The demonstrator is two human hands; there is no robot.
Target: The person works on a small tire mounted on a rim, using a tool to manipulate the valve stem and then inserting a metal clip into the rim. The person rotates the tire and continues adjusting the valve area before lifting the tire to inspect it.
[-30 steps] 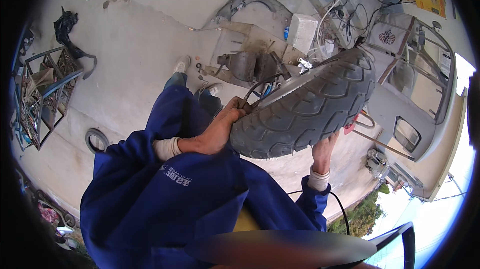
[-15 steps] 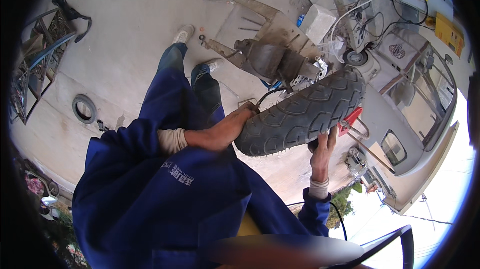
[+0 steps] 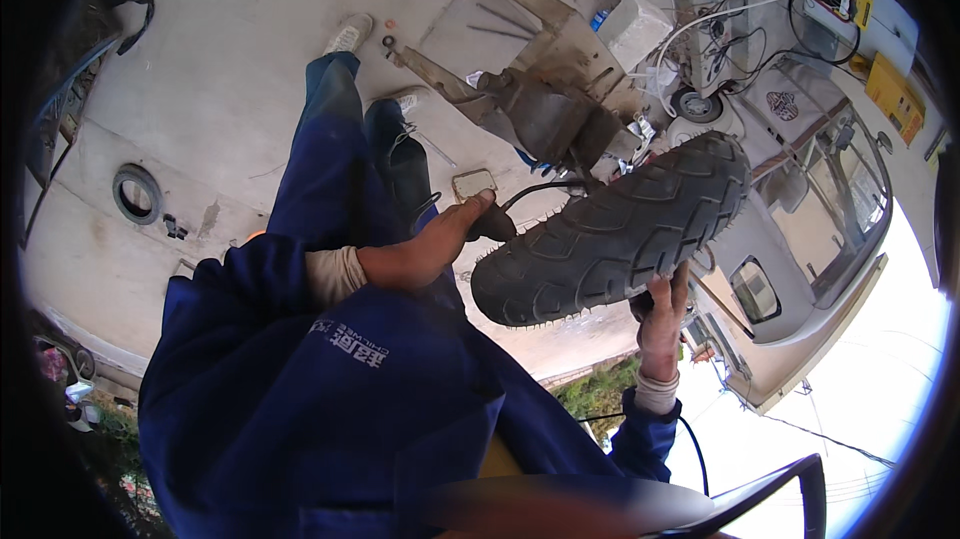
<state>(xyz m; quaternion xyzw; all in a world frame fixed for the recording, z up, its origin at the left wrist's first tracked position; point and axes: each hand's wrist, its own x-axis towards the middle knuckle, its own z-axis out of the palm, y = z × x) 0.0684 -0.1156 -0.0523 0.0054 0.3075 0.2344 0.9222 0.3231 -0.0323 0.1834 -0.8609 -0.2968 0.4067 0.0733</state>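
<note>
A black tyre (image 3: 610, 229) with deep tread and small rubber hairs is held up slantwise in front of me. At its right underside, my right hand (image 3: 663, 324) grips the edge, fingers pointing up, with a dark thing partly hidden by the palm. My left hand (image 3: 430, 251) is beyond the tyre's left end, closed around a black rubbery piece (image 3: 492, 223); what this piece is I cannot tell. From it a thin black hose or cable (image 3: 540, 187) curves away behind the tyre.
A rusty metal stand (image 3: 550, 114) is on the floor beyond the tyre, near a white block (image 3: 635, 31). Another tyre (image 3: 137, 194) lies at left. A grey vehicle (image 3: 800, 209) stands at right. Cables and hoses (image 3: 740, 9) spread at upper right.
The tyre has shifted slightly right and its left end is now apart from my left hand, which has moved left with the black piece. The red part near my right hand no longer shows.
</note>
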